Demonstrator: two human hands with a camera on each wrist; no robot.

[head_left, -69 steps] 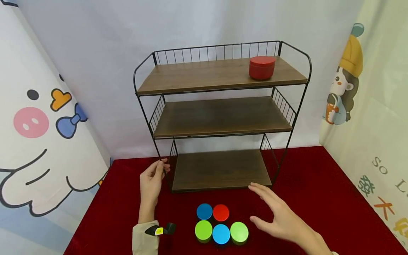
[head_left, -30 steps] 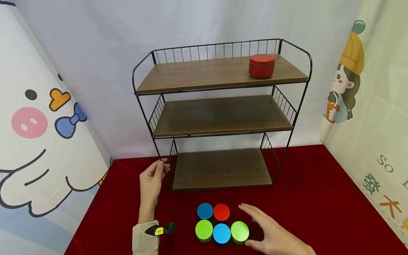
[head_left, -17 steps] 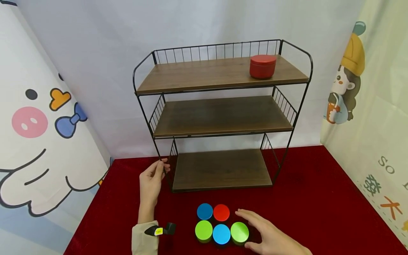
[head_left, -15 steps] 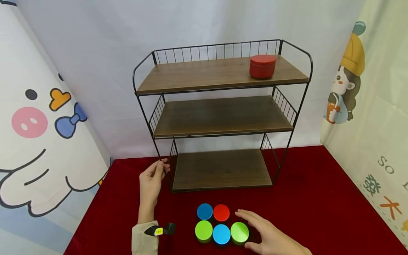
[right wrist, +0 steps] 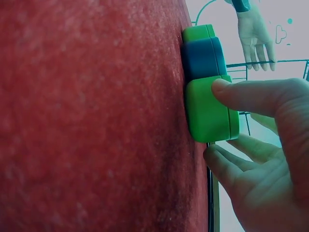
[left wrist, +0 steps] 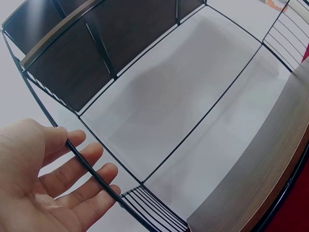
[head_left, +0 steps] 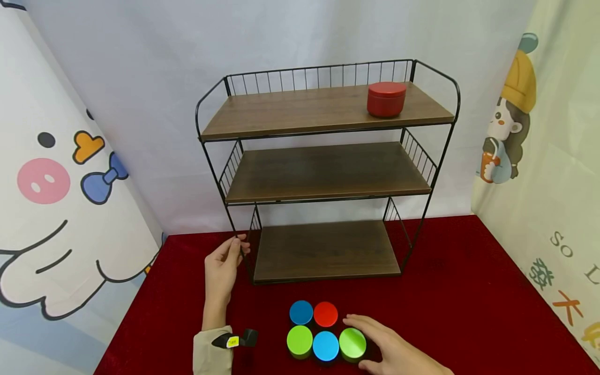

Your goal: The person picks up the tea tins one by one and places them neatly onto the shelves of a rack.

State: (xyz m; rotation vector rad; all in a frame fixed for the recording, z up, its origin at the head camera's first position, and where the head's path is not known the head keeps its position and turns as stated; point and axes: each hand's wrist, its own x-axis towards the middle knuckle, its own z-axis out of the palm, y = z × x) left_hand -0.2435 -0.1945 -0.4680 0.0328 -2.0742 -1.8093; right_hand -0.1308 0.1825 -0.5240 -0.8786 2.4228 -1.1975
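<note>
My left hand [head_left: 221, 268] holds the front left post of a black wire shelf rack [head_left: 323, 172]. In the left wrist view the thumb lies on the near side of the thin post, and the fingers [left wrist: 108, 171] are behind it. By the light green round tin [head_left: 352, 342] at the right of the front row is my right hand [head_left: 391, 346]. Its thumb and fingers are spread about that tin, with a small gap at the fingertips. In the right wrist view the thumb [right wrist: 241, 95] overlaps the tin's side; whether it touches is unclear.
Beside the green tin stand a light blue tin [head_left: 325, 346] and another green tin [head_left: 299, 340]. Behind them are a dark blue tin [head_left: 301, 312] and a red tin [head_left: 325, 314]. A larger red tin [head_left: 386, 100] sits on the rack's top shelf. Red cloth [head_left: 469, 291] covers the table.
My right hand has moved down and left from near the bottom shelf's right corner to the right green tin, its fingers drawing closer around it. My left hand has kept its hold on the post.
</note>
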